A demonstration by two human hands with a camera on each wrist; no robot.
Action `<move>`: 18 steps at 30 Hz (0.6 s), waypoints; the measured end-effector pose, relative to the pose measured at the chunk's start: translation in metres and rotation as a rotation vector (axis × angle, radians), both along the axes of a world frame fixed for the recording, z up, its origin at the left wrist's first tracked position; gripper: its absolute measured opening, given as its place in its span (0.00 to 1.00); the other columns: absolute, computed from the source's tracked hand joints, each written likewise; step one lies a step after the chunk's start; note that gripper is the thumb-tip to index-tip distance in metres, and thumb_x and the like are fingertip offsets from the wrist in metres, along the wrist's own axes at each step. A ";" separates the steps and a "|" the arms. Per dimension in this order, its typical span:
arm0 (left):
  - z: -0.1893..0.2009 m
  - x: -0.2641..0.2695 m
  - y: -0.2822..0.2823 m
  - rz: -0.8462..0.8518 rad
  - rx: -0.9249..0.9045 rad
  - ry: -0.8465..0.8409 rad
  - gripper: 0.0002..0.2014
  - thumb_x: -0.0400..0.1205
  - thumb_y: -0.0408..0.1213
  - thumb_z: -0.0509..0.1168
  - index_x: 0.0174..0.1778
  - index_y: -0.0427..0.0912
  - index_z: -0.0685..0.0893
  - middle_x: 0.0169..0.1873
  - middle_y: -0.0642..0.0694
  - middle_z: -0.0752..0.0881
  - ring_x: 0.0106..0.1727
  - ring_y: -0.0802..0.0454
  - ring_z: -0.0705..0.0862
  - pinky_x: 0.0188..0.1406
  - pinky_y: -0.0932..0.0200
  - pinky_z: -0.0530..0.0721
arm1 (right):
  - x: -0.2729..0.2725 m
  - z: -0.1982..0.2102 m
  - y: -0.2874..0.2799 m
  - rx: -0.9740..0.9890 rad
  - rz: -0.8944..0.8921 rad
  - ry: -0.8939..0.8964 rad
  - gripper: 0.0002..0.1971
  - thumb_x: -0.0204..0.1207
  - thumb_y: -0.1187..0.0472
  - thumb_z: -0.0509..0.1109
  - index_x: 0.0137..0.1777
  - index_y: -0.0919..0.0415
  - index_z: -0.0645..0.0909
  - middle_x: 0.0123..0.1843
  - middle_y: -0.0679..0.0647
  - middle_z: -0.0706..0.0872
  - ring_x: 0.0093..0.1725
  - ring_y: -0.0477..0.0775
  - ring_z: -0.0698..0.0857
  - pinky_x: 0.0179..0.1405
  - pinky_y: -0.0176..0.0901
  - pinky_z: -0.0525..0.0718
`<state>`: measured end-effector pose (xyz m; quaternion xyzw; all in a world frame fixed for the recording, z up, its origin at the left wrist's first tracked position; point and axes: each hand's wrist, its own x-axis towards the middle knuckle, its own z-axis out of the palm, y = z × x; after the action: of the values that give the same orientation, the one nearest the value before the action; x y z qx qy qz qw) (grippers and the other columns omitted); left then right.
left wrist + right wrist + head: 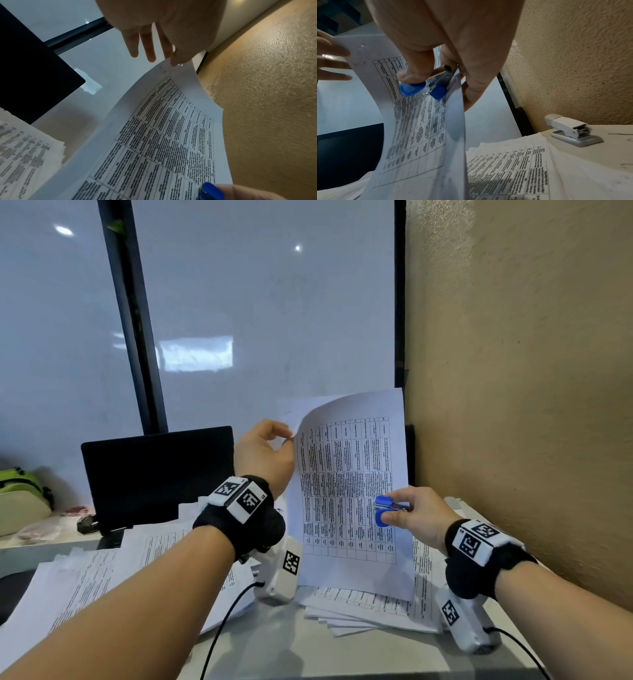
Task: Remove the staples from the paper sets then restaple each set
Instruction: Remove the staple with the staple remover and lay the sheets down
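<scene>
A paper set [346, 494] printed with a table is held upright above the desk. My left hand [265, 455] pinches its top left corner, thumb in front and fingers [149, 44] behind the sheet [164, 135]. My right hand [416, 517] grips a blue staple remover [385, 510] at the sheet's right edge. In the right wrist view the staple remover [423, 88] lies under the thumb with its metal jaws against the paper [419, 121]. A white stapler [570, 129] sits on the desk by the beige wall.
More printed paper sets [370, 607] lie fanned on the desk under my hands, and another pile [85, 580] lies at the left. A dark monitor [157, 477] stands behind. A beige wall [531, 371] closes the right side. A green bag [20, 501] sits far left.
</scene>
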<state>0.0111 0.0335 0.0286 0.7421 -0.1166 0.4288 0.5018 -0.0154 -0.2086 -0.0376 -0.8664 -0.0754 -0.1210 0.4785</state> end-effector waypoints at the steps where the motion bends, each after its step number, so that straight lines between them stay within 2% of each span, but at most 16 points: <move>1: -0.001 -0.002 -0.002 -0.016 0.024 0.036 0.04 0.76 0.32 0.70 0.40 0.45 0.83 0.44 0.54 0.86 0.46 0.61 0.83 0.50 0.64 0.79 | 0.000 0.000 0.000 0.001 -0.001 -0.001 0.12 0.74 0.65 0.76 0.57 0.60 0.86 0.51 0.52 0.89 0.50 0.45 0.84 0.54 0.36 0.75; 3: -0.003 -0.004 -0.005 -0.090 0.039 0.100 0.06 0.76 0.27 0.66 0.45 0.42 0.80 0.39 0.53 0.84 0.38 0.66 0.80 0.39 0.71 0.76 | 0.000 -0.001 0.001 0.001 -0.003 -0.003 0.11 0.74 0.66 0.76 0.57 0.60 0.86 0.51 0.53 0.89 0.50 0.45 0.84 0.53 0.35 0.75; 6: -0.006 -0.007 -0.005 -0.320 0.014 0.254 0.13 0.78 0.23 0.65 0.55 0.41 0.78 0.41 0.48 0.84 0.39 0.59 0.82 0.32 0.75 0.79 | -0.001 -0.004 0.001 -0.018 -0.006 -0.015 0.09 0.74 0.67 0.75 0.52 0.56 0.85 0.47 0.52 0.88 0.44 0.41 0.84 0.39 0.23 0.73; 9: -0.010 -0.005 0.001 -0.457 0.037 0.334 0.12 0.79 0.27 0.70 0.57 0.39 0.82 0.48 0.44 0.87 0.44 0.55 0.85 0.38 0.77 0.80 | 0.000 -0.004 -0.001 0.013 -0.011 -0.035 0.09 0.74 0.69 0.75 0.48 0.53 0.84 0.44 0.47 0.86 0.43 0.37 0.82 0.37 0.21 0.71; 11: -0.012 -0.003 0.006 -0.531 0.059 0.342 0.17 0.76 0.34 0.74 0.61 0.42 0.83 0.52 0.48 0.89 0.49 0.59 0.88 0.45 0.75 0.82 | 0.003 -0.003 -0.004 0.039 -0.018 -0.038 0.10 0.74 0.69 0.75 0.51 0.55 0.85 0.46 0.47 0.87 0.45 0.40 0.83 0.40 0.24 0.73; 13: -0.014 0.001 0.007 -0.545 0.030 0.352 0.21 0.75 0.32 0.75 0.64 0.46 0.81 0.52 0.52 0.89 0.48 0.65 0.88 0.46 0.74 0.83 | 0.006 -0.001 -0.007 0.068 -0.023 -0.043 0.15 0.73 0.68 0.76 0.59 0.58 0.85 0.52 0.51 0.87 0.51 0.45 0.85 0.47 0.30 0.77; 15: -0.018 0.006 0.007 -0.485 -0.067 0.358 0.22 0.75 0.26 0.74 0.65 0.42 0.81 0.48 0.48 0.89 0.41 0.66 0.87 0.41 0.74 0.84 | 0.008 0.001 -0.010 0.095 -0.025 -0.056 0.17 0.73 0.69 0.76 0.61 0.59 0.84 0.56 0.53 0.87 0.55 0.50 0.85 0.56 0.37 0.80; 16: -0.021 0.008 0.007 -0.442 -0.116 0.363 0.21 0.74 0.26 0.75 0.63 0.40 0.82 0.46 0.47 0.89 0.39 0.65 0.87 0.41 0.71 0.85 | 0.009 0.002 -0.011 0.114 -0.022 -0.065 0.16 0.73 0.70 0.76 0.60 0.58 0.85 0.56 0.53 0.87 0.55 0.51 0.86 0.56 0.38 0.81; 17: -0.025 0.013 0.008 -0.407 -0.154 0.390 0.20 0.73 0.30 0.78 0.60 0.40 0.83 0.47 0.44 0.89 0.40 0.62 0.88 0.43 0.65 0.87 | 0.009 0.003 -0.012 0.133 -0.015 -0.074 0.16 0.73 0.70 0.76 0.59 0.59 0.85 0.56 0.54 0.87 0.55 0.51 0.86 0.53 0.35 0.82; 18: -0.029 0.014 0.010 -0.377 -0.178 0.451 0.23 0.70 0.38 0.81 0.60 0.38 0.83 0.52 0.42 0.89 0.46 0.56 0.88 0.47 0.55 0.87 | 0.008 0.004 -0.012 0.149 -0.012 -0.082 0.15 0.73 0.71 0.75 0.59 0.60 0.85 0.55 0.54 0.87 0.53 0.51 0.86 0.49 0.30 0.82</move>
<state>0.0252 0.0433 -0.0001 0.7370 -0.0998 0.1611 0.6487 -0.0073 -0.2210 -0.0337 -0.8233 -0.0806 -0.1642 0.5374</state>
